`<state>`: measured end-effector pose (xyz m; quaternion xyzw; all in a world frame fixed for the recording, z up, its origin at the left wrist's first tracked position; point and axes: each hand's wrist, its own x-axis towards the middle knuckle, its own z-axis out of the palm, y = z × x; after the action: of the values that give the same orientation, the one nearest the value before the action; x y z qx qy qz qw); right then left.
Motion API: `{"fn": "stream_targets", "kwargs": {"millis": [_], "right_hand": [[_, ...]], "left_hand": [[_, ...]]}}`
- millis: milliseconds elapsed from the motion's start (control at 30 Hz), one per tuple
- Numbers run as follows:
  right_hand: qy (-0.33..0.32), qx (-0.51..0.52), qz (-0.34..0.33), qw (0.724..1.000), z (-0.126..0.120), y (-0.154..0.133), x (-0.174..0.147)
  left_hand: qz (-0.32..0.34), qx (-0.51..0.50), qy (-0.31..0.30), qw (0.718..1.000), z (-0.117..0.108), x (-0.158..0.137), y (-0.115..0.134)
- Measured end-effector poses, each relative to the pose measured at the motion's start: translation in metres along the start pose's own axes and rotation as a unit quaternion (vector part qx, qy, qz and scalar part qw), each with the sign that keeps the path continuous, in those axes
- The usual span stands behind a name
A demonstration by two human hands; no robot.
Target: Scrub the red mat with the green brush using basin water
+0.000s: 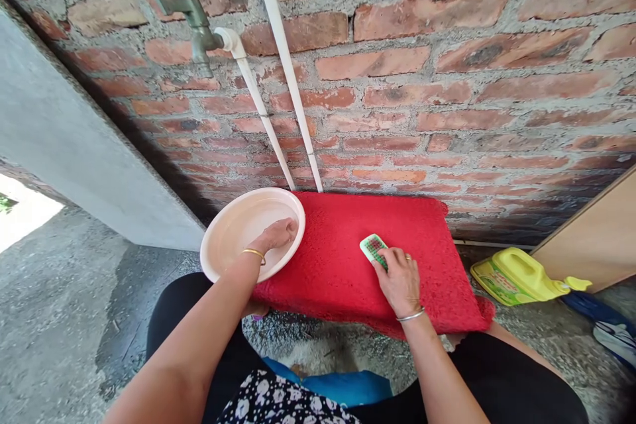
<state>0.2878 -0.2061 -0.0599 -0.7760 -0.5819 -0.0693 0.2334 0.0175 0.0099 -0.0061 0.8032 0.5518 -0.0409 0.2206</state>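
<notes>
My left hand [278,233] is inside a pale pink basin [211,248], near its right wall. Its fingers are curled together, and whatever may be in them is hidden. The basin seems to hold some water. My right hand [401,278] grips a scrub brush [370,246] with a white rim and a green and red patterned face, over the middle of a red cloth [338,225]. Thumb and fingers close on the brush's near end. The soaked-looking red cloth is spread over a low, bench-like surface in front of my knees, and the basin stands at its left end.
A tap [201,36] and white pipes [285,66] run along the brick wall [472,93] behind the cloth. At the right, a yellow detergent jug [521,276] lies near a board [596,228]. A grey slab [89,119] leans at the left.
</notes>
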Motion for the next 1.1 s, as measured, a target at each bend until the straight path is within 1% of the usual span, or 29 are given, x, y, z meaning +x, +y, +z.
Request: {"fn": "stream_targets", "kwargs": {"millis": [67,100,167,300,367,400,467,600,700,767,967,1033,1100], "right_hand": [[-0.008,-0.007,-0.011,1.0,0.001,-0.006,0.0],[-0.006,-0.014,-0.007,1.0,0.001,-0.004,0.001],[0.007,-0.034,0.02,0.999,0.0,0.008,0.004],[0.043,-0.071,0.096,0.992,-0.005,0.042,0.007],[0.052,-0.073,0.111,0.99,-0.007,0.049,0.006],[0.053,-0.066,0.107,0.991,-0.006,0.048,0.005],[0.044,-0.039,0.077,0.995,-0.005,0.038,0.001],[0.01,0.008,-0.003,1.0,0.001,0.003,-0.004],[-0.001,0.006,-0.026,1.0,0.004,-0.01,-0.004],[0.004,-0.008,-0.016,1.0,0.004,-0.007,-0.002],[0.039,-0.054,0.049,0.997,0.0,0.025,0.002],[0.041,-0.056,0.058,0.996,0.0,0.029,0.001],[0.036,-0.042,0.052,0.997,0.0,0.026,-0.001]], "left_hand": [[0.0,-0.004,0.002,1.0,0.0,0.0,0.0],[0.0,-0.006,0.002,1.0,0.0,0.0,0.0],[0.003,-0.006,0.004,1.0,0.0,0.0,0.001],[0.002,-0.006,-0.002,1.0,0.0,0.002,-0.001],[0.001,-0.012,-0.009,1.0,0.001,0.004,-0.003],[0.003,-0.015,-0.01,1.0,0.002,0.005,-0.004],[0.009,-0.014,-0.006,1.0,0.003,0.006,-0.006],[0.005,-0.005,0.002,1.0,0.002,0.003,-0.004],[0.007,-0.005,0.005,1.0,0.0,0.0,-0.001],[0.009,-0.003,0.003,1.0,-0.001,0.0,0.0],[0.006,-0.003,-0.005,1.0,-0.001,0.001,0.0],[0.007,-0.003,-0.007,1.0,-0.001,0.001,0.0],[0.008,-0.004,-0.007,1.0,0.0,0.002,-0.001]]}}
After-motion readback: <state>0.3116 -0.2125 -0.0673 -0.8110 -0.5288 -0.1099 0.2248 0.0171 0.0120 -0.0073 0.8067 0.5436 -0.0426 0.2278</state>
